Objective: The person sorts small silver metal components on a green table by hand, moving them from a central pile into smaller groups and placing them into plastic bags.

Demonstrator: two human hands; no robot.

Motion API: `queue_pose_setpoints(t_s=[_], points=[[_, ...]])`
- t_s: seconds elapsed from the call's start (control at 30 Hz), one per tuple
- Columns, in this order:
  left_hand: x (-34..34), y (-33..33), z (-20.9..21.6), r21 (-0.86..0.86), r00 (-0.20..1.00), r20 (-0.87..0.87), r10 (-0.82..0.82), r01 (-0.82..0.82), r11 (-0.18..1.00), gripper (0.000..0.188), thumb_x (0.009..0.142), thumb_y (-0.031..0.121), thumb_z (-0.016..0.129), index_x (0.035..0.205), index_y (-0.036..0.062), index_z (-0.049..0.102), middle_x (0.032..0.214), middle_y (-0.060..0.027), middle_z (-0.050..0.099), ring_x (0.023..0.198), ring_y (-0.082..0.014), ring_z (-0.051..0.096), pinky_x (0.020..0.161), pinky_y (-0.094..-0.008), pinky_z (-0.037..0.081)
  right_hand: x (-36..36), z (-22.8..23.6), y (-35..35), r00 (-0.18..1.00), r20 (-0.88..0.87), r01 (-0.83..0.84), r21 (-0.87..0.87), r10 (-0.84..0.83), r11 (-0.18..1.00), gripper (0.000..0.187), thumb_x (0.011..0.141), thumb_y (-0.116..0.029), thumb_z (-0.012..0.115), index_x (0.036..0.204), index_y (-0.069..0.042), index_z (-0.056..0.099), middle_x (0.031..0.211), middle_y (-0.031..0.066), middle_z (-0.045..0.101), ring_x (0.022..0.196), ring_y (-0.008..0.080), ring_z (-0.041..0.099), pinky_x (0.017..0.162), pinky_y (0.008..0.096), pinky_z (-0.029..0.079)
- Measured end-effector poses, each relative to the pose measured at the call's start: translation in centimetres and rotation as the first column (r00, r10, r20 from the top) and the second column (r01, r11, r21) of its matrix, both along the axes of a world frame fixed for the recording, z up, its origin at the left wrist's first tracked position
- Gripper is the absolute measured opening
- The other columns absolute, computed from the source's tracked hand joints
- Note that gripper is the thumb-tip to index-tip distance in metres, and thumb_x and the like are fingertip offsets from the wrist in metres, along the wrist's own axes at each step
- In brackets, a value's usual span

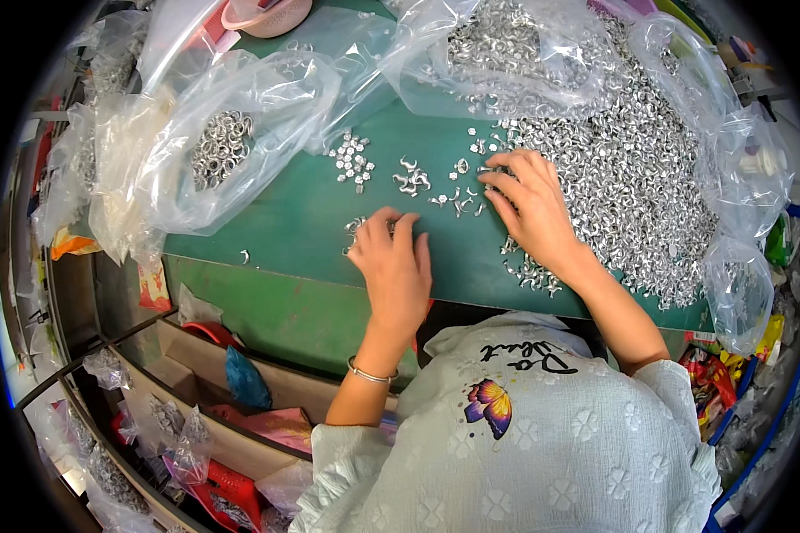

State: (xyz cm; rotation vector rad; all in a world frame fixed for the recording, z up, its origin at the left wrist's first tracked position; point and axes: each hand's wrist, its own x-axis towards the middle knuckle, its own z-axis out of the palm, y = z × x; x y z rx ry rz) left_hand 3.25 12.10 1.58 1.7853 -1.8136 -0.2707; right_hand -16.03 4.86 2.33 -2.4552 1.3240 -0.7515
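Note:
My left hand [393, 266] is low over the green tabletop, palm down. Its fingers are bent and slightly apart, touching or just above a small group of silver metal pieces [354, 226] that it partly covers. At the edge of a big heap of small curved silver metal pieces [631, 178], my right hand [535, 211] has its fingers spread and bent. Its fingertips reach a few loose pieces, and nothing is visibly gripped. Between the hands lie a cluster of larger curved silver pieces [412, 178] and several scattered small ones [460, 202]. Flower-shaped silver pieces [353, 160] form another group farther left.
A clear plastic bag [276, 107] at left holds silver rings [222, 149]. More clear bags [507, 53] border the heap. A pink basket [267, 16] stands at the far edge. Open drawers [196, 355] with bags and a blue packet [247, 377] sit below the table's near edge.

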Motion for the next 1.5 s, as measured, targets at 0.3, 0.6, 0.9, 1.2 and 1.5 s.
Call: queue_pose_setpoints(t_s=[0.3, 0.6, 0.9, 1.2, 1.5], points=[[-1.1, -2.0, -1.6, -0.02, 0.999, 0.017, -0.044, 0.044, 0.999, 0.033, 0.083, 0.012, 0.069, 0.113, 0.0045, 0.059, 0.108, -0.009, 0.055, 0.101, -0.0266, 0.051, 0.084, -0.0423, 0.034, 1.3, 0.2, 1.5, 0.995, -0.039, 0.087, -0.043, -0.089, 0.995, 0.023, 0.077, -0.011, 0.071, 0.098, -0.004, 0.064, 0.111, 0.0104, 0.054, 0.112, 0.0303, 0.047, 0.095, 0.0458, 0.035], [-1.4, -1.5, -1.0, -0.048, 0.98, -0.18, -0.08, 0.073, 0.996, 0.038, 0.081, 0.007, 0.071, 0.117, 0.0055, 0.059, 0.107, -0.0087, 0.059, 0.1, -0.0265, 0.056, 0.086, -0.0379, 0.037, 1.8, -0.7, 2.8, 0.999, -0.028, -0.039, 0.032, 0.04, 0.999, 0.021, 0.078, -0.009, 0.07, 0.098, -0.006, 0.065, 0.099, 0.0056, 0.058, 0.102, 0.0238, 0.052, 0.091, 0.0422, 0.035], [-3.2, -1.2, -1.8, -0.02, 0.98, -0.094, -0.177, 0.176, 0.984, 0.035, 0.078, 0.008, 0.073, 0.11, 0.0041, 0.062, 0.109, -0.0097, 0.054, 0.096, -0.0278, 0.052, 0.078, -0.0394, 0.038, 1.7, 0.1, -0.3, 0.995, 0.104, -0.005, 0.051, 0.0, 0.999, 0.018, 0.08, -0.003, 0.066, 0.098, -0.003, 0.068, 0.1, 0.0068, 0.06, 0.099, 0.0253, 0.053, 0.087, 0.0377, 0.037], [-1.5, 2.1, -0.4, 0.018, 0.989, -0.146, 0.009, -0.007, 1.0, 0.034, 0.076, 0.004, 0.075, 0.108, 0.0081, 0.065, 0.118, -0.0112, 0.051, 0.099, -0.0284, 0.048, 0.088, -0.0407, 0.037, -0.4, 1.1, 1.2, 1.0, 0.009, 0.027, 0.09, -0.028, 0.996, 0.018, 0.08, -0.006, 0.068, 0.098, -0.006, 0.067, 0.101, 0.0056, 0.058, 0.098, 0.0247, 0.052, 0.086, 0.0373, 0.036], [-1.2, 1.6, -0.4, -0.017, 0.998, -0.055, 0.015, -0.016, 1.0, 0.022, 0.077, 0.005, 0.074, 0.097, 0.0086, 0.067, 0.1, -0.0053, 0.053, 0.095, -0.0247, 0.049, 0.082, -0.0385, 0.033, 0.6, 1.6, 1.1, 0.999, 0.006, -0.051, 0.072, 0.051, 0.996, 0.02, 0.078, -0.007, 0.071, 0.097, -0.005, 0.067, 0.098, 0.0056, 0.059, 0.096, 0.024, 0.052, 0.085, 0.037, 0.036]])
